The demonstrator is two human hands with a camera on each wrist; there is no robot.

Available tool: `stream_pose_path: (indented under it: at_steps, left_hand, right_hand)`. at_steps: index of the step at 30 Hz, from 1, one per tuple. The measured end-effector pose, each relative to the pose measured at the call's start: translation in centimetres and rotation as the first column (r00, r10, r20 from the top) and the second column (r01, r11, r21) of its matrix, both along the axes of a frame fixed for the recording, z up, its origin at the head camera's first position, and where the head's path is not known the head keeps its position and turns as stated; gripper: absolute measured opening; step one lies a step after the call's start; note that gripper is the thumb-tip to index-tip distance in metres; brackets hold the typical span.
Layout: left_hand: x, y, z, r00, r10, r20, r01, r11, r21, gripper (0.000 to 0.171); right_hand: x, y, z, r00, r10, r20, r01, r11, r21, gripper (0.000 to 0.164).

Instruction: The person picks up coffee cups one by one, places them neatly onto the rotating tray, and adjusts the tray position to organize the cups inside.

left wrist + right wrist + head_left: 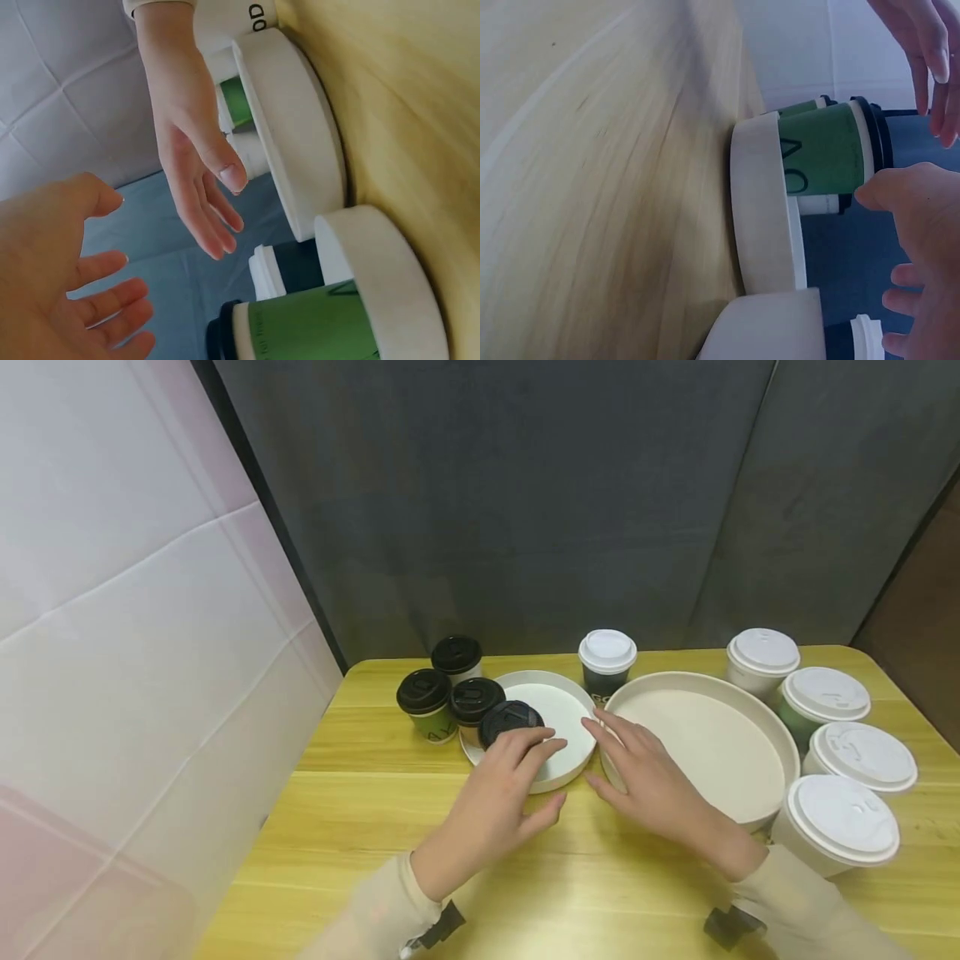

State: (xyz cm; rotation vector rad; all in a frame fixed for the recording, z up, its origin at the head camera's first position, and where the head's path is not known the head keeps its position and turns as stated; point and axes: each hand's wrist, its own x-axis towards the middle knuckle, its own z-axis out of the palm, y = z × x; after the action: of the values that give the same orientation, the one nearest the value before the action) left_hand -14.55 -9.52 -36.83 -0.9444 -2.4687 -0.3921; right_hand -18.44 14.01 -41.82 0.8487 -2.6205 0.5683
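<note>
My left hand hovers over the near left rim of a small white round tray, fingers spread and holding nothing. Just past its fingertips, a black-lidded cup stands inside that tray; the right wrist view shows its green sleeve. My right hand is also empty, fingers loosely extended between the small tray and a larger cream round tray. In the left wrist view the right hand hangs above the larger tray, thumb apart from the fingers.
Black-lidded cups cluster left of the small tray. A dark cup with a white lid stands behind, between both trays. Several white-lidded cups line the larger tray's right side. A dark grey partition rises behind the wooden table.
</note>
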Motion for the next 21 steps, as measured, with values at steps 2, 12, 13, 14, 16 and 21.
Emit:
stream_pose_path:
  at_steps: [2, 12, 13, 14, 16, 21]
  left_hand:
    - [0.1, 0.2, -0.4, 1.000, -0.012, 0.012, 0.012, 1.000, 0.004, 0.055]
    - [0.2, 0.9, -3.1, 0.997, -0.061, 0.039, 0.063, 0.996, -0.061, 0.055]
    - [0.1, 0.9, -3.3, 0.997, -0.059, 0.049, 0.062, 0.996, -0.071, 0.056]
    - [0.1, 0.9, -3.4, 0.996, -0.054, 0.065, 0.060, 0.995, -0.082, 0.056]
    - [0.0, 1.0, -3.8, 0.994, -0.046, 0.104, 0.056, 0.993, -0.100, 0.058]
    - [-0.2, 1.1, -4.8, 0.983, -0.016, 0.185, 0.049, 0.984, -0.173, 0.068]
  right_hand:
    - [-0.1, 0.2, -0.2, 0.999, 0.011, -0.030, -0.010, 1.000, 0.020, 0.072]
    - [0.0, 0.9, -1.3, 0.998, 0.029, -0.051, -0.024, 0.995, 0.096, 0.063]
    - [0.0, 0.9, -1.4, 0.998, 0.029, -0.050, -0.024, 0.994, 0.107, 0.063]
    - [0.0, 1.0, -1.5, 0.998, 0.030, -0.048, -0.024, 0.993, 0.115, 0.062]
    - [0.0, 1.0, -1.6, 0.999, 0.029, -0.045, -0.023, 0.992, 0.125, 0.062]
    - [0.0, 1.0, -1.9, 1.000, 0.026, -0.016, -0.024, 0.990, 0.141, 0.062]
